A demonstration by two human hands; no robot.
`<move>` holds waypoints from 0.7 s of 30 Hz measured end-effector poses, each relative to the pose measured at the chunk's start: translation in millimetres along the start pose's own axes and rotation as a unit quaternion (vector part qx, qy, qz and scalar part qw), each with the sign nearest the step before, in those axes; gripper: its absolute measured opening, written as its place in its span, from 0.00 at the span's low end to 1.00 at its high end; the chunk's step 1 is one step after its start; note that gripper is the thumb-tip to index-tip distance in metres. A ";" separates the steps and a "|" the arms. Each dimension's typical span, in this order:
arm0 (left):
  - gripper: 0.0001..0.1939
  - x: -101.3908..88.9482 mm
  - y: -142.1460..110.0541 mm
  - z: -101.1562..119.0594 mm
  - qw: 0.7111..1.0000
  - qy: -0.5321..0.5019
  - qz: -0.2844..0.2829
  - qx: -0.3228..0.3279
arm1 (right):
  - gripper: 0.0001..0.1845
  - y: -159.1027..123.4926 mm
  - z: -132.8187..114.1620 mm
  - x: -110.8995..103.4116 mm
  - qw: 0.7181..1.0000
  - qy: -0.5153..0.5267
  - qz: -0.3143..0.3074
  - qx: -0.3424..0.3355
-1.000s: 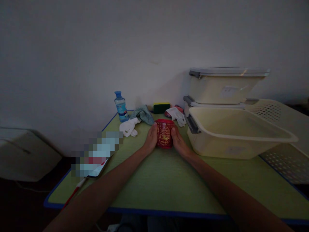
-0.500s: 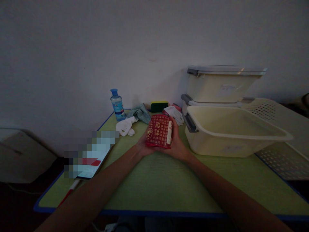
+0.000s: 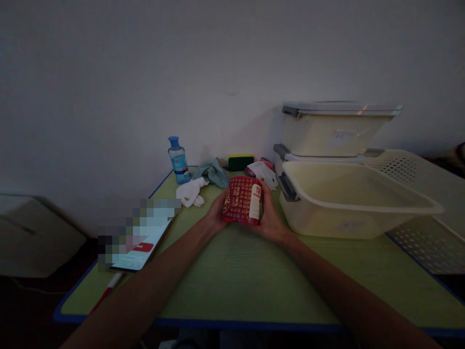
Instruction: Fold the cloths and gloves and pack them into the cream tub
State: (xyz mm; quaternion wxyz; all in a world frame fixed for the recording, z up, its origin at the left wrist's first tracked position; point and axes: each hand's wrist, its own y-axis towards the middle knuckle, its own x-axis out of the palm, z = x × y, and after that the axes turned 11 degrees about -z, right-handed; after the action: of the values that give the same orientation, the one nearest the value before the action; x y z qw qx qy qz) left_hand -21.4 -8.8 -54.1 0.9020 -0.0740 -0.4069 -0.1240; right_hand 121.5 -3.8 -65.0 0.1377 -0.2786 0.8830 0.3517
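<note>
Between my two hands is a red packet (image 3: 240, 199) printed with rows of gold characters and carrying a white label strip on its right side. My left hand (image 3: 217, 213) is wrapped round its left side, fingers mostly hidden behind it. On the opposite side, my right hand (image 3: 269, 215) grips the packet near the label. It is held above the middle of the green table (image 3: 232, 276). Just behind it lie a grey-blue cloth (image 3: 211, 172) and a bunched white cloth or bag (image 3: 192, 192).
A blue bottle (image 3: 178, 162), a yellow-green sponge (image 3: 240, 162) and a white bag (image 3: 262, 173) stand or lie along the wall. At right are an open cream bin (image 3: 356, 223), a lidded box (image 3: 323, 133) and a perforated basket (image 3: 428, 174). A phone (image 3: 145, 242) lies at left.
The packet has turned a little between my hands, so more of its white label faces me. Both hands still hold it in nearly the same place.
</note>
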 end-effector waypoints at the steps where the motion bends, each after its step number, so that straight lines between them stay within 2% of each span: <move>1: 0.13 1.0 0.8 0.0 1.000 0.003 0.019 0.001 | 0.55 0.2 0.7 -0.1 1.000 0.004 0.003 0.006; 3: 0.14 5.0 1.1 0.1 0.999 -0.004 0.040 0.006 | 0.57 0.8 1.5 -0.3 1.000 0.007 0.018 0.009; 9: 0.26 15.9 -4.3 1.0 1.000 -0.004 0.026 -0.003 | 0.54 2.0 0.5 0.0 0.999 -0.013 0.038 -0.036; 13: 0.25 18.0 -7.7 1.6 0.999 -0.016 0.031 -0.009 | 0.53 -0.4 -1.2 -1.1 1.000 -0.013 0.008 -0.027; 16: 0.24 16.9 -8.9 2.9 0.999 -0.040 0.013 -0.013 | 0.53 -1.8 -2.2 -2.1 0.999 -0.035 -0.019 -0.019; 21: 0.23 7.4 -5.0 4.6 0.997 -0.076 -0.022 -0.015 | 0.58 -1.5 -0.2 -0.9 0.999 -0.010 -0.003 -0.031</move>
State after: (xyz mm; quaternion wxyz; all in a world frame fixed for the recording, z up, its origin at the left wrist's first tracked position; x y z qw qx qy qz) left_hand -21.5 -13.7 -45.4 0.8641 -0.0879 -0.4743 -0.1441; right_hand 123.1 -4.4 -65.3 0.1389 -0.2814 0.8696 0.3811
